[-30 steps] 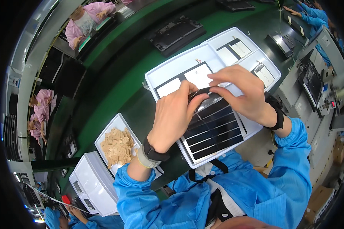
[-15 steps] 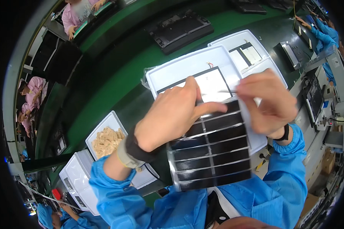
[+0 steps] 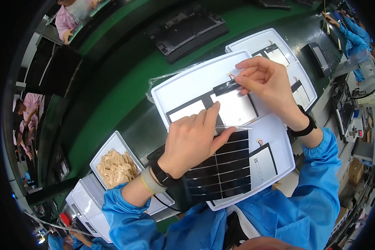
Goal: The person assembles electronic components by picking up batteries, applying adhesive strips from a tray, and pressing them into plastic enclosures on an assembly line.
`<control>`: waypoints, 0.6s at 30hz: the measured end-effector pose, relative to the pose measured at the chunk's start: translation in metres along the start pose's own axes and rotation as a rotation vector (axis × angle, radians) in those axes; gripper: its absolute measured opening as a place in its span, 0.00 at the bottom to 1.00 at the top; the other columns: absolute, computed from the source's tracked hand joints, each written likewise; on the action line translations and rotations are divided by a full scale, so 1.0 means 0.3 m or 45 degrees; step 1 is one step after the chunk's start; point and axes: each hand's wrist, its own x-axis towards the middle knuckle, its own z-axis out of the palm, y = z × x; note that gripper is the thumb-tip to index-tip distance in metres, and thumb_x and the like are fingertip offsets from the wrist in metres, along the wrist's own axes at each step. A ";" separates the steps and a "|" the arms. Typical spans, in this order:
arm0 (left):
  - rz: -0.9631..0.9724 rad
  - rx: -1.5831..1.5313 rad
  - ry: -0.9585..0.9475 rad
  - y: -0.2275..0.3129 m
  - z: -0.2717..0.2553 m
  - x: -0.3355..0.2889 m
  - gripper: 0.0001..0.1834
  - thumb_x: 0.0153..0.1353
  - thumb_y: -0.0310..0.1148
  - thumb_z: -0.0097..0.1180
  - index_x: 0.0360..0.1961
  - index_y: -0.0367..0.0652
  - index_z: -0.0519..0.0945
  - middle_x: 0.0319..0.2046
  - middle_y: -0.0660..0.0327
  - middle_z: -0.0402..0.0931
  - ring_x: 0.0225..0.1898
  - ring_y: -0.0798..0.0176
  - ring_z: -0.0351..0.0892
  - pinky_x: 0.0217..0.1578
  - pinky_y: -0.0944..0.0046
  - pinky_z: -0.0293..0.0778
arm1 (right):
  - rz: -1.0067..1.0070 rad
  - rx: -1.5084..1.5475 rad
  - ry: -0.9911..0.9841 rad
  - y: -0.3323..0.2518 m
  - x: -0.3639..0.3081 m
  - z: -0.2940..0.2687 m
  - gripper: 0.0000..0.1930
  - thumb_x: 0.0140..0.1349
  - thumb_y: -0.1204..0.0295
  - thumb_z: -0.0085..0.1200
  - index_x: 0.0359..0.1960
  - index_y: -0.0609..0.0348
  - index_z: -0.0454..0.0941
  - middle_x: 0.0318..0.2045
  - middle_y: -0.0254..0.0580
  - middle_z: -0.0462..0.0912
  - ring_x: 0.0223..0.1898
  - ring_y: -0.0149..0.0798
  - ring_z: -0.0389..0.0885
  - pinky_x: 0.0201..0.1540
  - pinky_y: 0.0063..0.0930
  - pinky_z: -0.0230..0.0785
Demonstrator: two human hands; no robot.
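Between my left thumb and fingers, my left hand (image 3: 189, 143) grips the upper edge of a sheet of black adhesive strips (image 3: 233, 168), which hangs below it in rows parted by pale lines. My right hand (image 3: 266, 81) pinches a glossy black adhesive strip (image 3: 226, 87) by its right end. The strip lies over the top edge of a flat white battery (image 3: 239, 110) with black borders and small coloured wires; whether it touches cannot be told. A second white battery (image 3: 187, 111) lies left of it, in the same white tray (image 3: 171, 88).
Beneath the sheet, a nearer white tray (image 3: 283, 160) holds another battery (image 3: 262, 166). A further tray (image 3: 308, 77) stands at right. Tan pieces fill a white bin (image 3: 96, 157) at left. A black plastic housing (image 3: 187, 35) sits farther back on the green bench; other people work around.
A black strip has come away from the sheet in my right hand and now lies over the battery's top edge. The sheet and my left hand have shifted slightly left and down.
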 end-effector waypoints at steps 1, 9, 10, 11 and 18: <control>-0.019 -0.030 0.012 -0.001 0.002 -0.003 0.29 0.61 0.50 0.68 0.52 0.36 0.80 0.20 0.60 0.78 0.18 0.58 0.80 0.21 0.62 0.74 | 0.008 0.000 0.000 0.005 -0.004 0.003 0.12 0.63 0.82 0.65 0.47 0.68 0.83 0.34 0.43 0.88 0.31 0.30 0.89 0.35 0.18 0.80; -0.054 -0.117 0.042 -0.008 0.011 -0.008 0.29 0.58 0.46 0.72 0.55 0.39 0.80 0.18 0.62 0.77 0.17 0.60 0.78 0.20 0.62 0.71 | 0.040 0.017 -0.004 0.004 -0.013 0.014 0.11 0.63 0.82 0.65 0.47 0.69 0.83 0.34 0.44 0.88 0.31 0.30 0.90 0.35 0.17 0.81; -0.062 -0.115 0.048 -0.007 0.011 -0.008 0.31 0.58 0.45 0.72 0.57 0.38 0.79 0.19 0.62 0.77 0.17 0.60 0.78 0.20 0.62 0.71 | 0.042 0.017 -0.003 0.007 -0.013 0.017 0.11 0.63 0.82 0.65 0.47 0.69 0.83 0.34 0.44 0.88 0.31 0.30 0.90 0.35 0.17 0.81; -0.071 -0.113 0.055 -0.006 0.011 -0.008 0.32 0.58 0.45 0.72 0.59 0.38 0.79 0.19 0.63 0.77 0.17 0.61 0.78 0.19 0.62 0.71 | 0.038 0.027 -0.005 0.009 -0.012 0.020 0.11 0.63 0.82 0.65 0.47 0.69 0.83 0.34 0.44 0.89 0.31 0.30 0.90 0.35 0.17 0.81; -0.065 0.002 -0.044 -0.006 0.016 0.001 0.39 0.59 0.46 0.69 0.67 0.36 0.74 0.17 0.66 0.73 0.15 0.65 0.75 0.18 0.64 0.69 | 0.012 0.045 0.002 0.024 -0.011 0.016 0.13 0.62 0.81 0.67 0.47 0.68 0.83 0.34 0.43 0.89 0.30 0.29 0.89 0.35 0.16 0.80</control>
